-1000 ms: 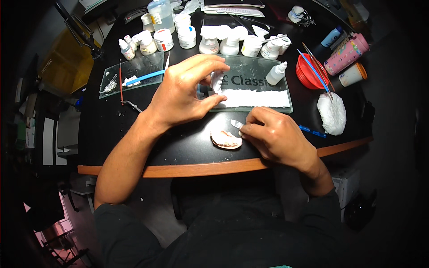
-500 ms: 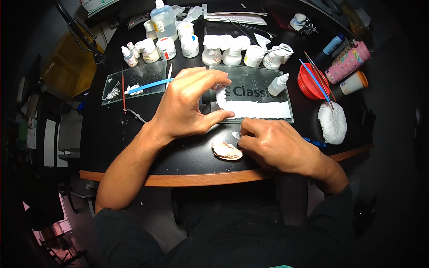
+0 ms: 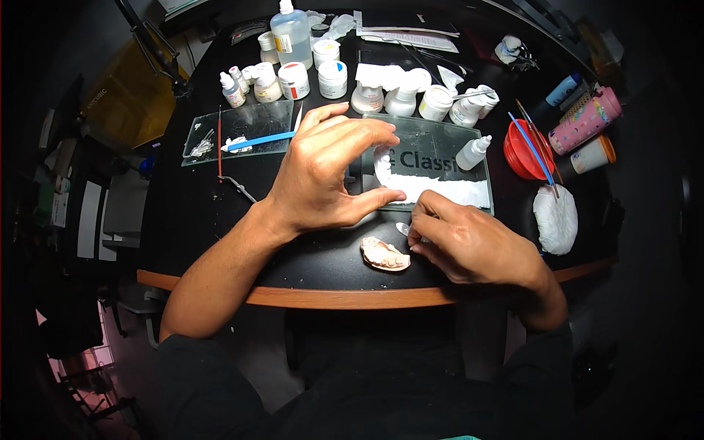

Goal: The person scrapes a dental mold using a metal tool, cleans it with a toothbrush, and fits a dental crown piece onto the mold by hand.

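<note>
My left hand [image 3: 319, 172] is bent into a wide C over the glass slab [image 3: 425, 139]. Between its thumb and fingers it holds a white curved row of teeth [image 3: 382, 166], a dental arch, partly covered by the hand. My right hand [image 3: 469, 242] is closed low over the table, its fingertips pinched together; whatever they hold is hidden. Beside those fingertips lies a small pale oval piece [image 3: 402, 229]. A pinkish dental cast [image 3: 385, 254] rests on the black table just left of the right hand. A white tissue strip [image 3: 447, 191] lies along the slab's near side.
A small white dropper bottle [image 3: 473, 152] stands on the slab. Behind are several white jars [image 3: 333, 79] and a large clear bottle [image 3: 292, 40]. At right are a red bowl [image 3: 524, 158] with brushes and a white wad [image 3: 557, 220]. A blue-handled tool [image 3: 260, 140] crosses another glass plate [image 3: 198, 132].
The whole view has shifted, so the table's things appear farther right and lower. My right fingertips have drawn slightly away from the pale oval piece. The left hand keeps its hold.
</note>
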Motion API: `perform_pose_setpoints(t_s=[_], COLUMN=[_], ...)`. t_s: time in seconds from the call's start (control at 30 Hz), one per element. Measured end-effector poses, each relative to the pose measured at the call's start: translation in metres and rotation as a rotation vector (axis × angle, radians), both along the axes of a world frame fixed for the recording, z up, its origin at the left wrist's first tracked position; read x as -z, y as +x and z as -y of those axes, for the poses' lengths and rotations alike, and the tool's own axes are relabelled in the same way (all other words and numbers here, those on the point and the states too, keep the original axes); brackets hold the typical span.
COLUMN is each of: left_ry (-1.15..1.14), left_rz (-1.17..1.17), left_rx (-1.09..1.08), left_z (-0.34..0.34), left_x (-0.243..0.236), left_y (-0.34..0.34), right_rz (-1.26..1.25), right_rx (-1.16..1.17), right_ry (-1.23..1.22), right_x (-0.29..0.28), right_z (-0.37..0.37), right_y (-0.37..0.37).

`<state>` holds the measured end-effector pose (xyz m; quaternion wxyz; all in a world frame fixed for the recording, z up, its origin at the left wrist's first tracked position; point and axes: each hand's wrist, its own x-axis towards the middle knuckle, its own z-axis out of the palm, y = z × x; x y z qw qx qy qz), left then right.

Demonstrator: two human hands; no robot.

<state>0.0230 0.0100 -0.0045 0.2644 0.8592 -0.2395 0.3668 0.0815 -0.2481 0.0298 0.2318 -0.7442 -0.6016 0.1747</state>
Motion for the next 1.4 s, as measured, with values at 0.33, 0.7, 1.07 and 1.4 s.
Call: perform_pose_setpoints(t_s=[0.33, 0.7, 1.07, 1.4], left_ry=[-0.069, -0.129, -0.078, -0.087], left_rz=[-0.042, -0.034, -0.019, -0.009], left_rx=[0.032, 0.056, 0.025, 0.008], left_z=[0.012, 0.018, 0.015, 0.016], left_x=[0.007, 0.012, 0.009, 0.008], left_y=[0.001, 0.0, -0.005, -0.007], right_rz=[0.019, -0.229, -0.866, -0.913], right_rx=[0.359, 0.398, 0.422, 0.427], right_ry=[0.473, 0.606, 0.496, 0.46], right_x=[0.015, 0.028, 0.023, 0.023], right_z=[-0.012, -0.019, -0.015, -0.012], right_y=[0.012, 0.002, 0.01, 0.013])
